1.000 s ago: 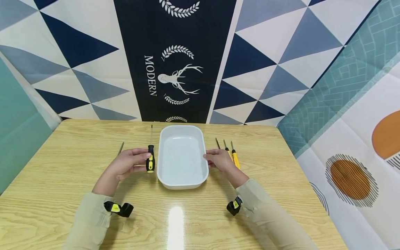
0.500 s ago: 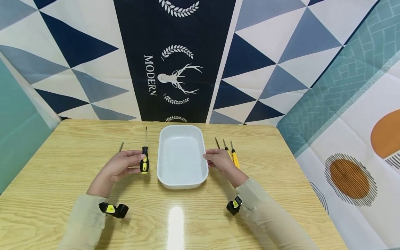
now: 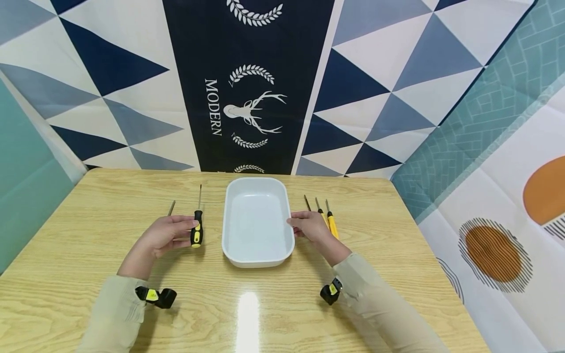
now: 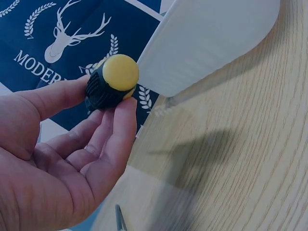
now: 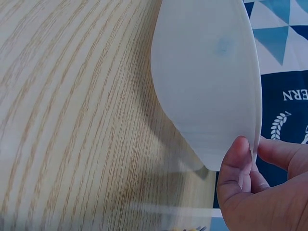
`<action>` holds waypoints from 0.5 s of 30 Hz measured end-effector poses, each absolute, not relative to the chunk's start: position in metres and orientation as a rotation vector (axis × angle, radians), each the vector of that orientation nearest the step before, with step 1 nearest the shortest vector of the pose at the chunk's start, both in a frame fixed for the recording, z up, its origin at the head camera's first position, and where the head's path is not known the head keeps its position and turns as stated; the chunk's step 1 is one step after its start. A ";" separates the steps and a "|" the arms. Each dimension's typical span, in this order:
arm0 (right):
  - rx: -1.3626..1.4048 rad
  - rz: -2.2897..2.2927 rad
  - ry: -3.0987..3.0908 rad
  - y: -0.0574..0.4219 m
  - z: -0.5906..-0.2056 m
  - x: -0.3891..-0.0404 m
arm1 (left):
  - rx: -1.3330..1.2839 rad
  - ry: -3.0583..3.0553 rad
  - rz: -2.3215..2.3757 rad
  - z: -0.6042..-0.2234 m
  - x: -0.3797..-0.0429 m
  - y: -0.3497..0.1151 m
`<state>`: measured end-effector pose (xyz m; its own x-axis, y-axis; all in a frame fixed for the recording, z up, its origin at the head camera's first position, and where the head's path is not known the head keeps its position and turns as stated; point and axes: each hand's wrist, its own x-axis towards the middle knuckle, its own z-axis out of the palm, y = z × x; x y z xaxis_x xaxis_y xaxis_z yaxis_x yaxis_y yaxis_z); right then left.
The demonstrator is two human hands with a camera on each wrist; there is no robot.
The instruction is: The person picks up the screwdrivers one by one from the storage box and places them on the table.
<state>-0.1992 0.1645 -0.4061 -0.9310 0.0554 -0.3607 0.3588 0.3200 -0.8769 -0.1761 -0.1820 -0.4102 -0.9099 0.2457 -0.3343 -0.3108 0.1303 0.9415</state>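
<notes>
My left hand [image 3: 165,234] pinches a screwdriver [image 3: 196,235] by its black and yellow handle, between thumb and fingers. Its thin shaft points toward the back wall, and the yellow butt end of the handle [image 4: 121,72] faces the left wrist camera. The screwdriver is left of a white rectangular tray [image 3: 258,264], apart from it. With thumb and fingers my right hand [image 3: 312,226] pinches the tray's right rim, as the right wrist view shows on the white wall [image 5: 207,72]. No objects lie inside the tray.
Several yellow-handled screwdrivers [image 3: 332,225] lie right of the tray, partly hidden by my right hand. Another metal shaft [image 3: 171,208] shows behind my left hand, its handle hidden. A patterned cloth wall [image 3: 247,117] rises behind the wooden table [image 3: 212,314].
My left hand has moved left, away from the tray and slightly toward me, carrying the screwdriver. The right hand and the tray have stayed in place.
</notes>
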 end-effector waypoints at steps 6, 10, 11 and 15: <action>0.362 -1.640 2.333 0.166 -0.406 -0.198 | -0.092 2.047 1.773 -0.410 -0.176 -0.184; 0.359 -1.650 2.326 0.166 -0.405 -0.198 | -0.093 2.067 1.742 -0.410 -0.175 -0.186; 0.359 -1.652 2.325 0.165 -0.405 -0.198 | -0.095 2.071 1.736 -0.410 -0.175 -0.186; 0.365 -1.652 2.320 0.165 -0.405 -0.199 | -0.103 2.079 1.715 -0.412 -0.174 -0.189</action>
